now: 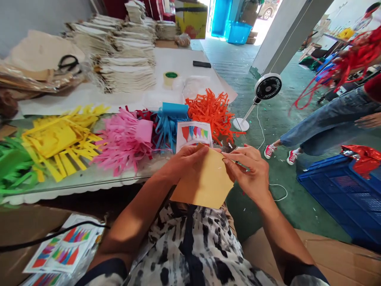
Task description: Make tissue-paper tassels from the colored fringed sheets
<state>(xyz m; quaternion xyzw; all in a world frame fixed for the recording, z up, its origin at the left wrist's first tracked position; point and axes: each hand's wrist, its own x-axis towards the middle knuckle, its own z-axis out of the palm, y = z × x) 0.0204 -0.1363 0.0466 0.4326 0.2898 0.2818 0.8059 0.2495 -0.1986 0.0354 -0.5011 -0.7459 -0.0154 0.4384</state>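
Both my hands hold a tan paper envelope (205,180) over my lap, at the table's near edge. My left hand (186,157) grips its upper left edge with fingers curled over the top. My right hand (248,169) pinches its upper right edge, fingers pressed together. Just behind the envelope a white card printed with coloured flags (193,134) lies on the table. Piles of cut paper fringe sit beyond it: pink (125,143), blue (168,123), orange (212,109), yellow (62,141) and green (13,167).
Stacks of cream paper bags (125,71), a tape roll (170,78) and scissors (68,62) lie farther back. More printed cards (64,248) rest at lower left. A fan (266,89), a blue crate (342,194) and another person's legs (324,123) stand to the right.
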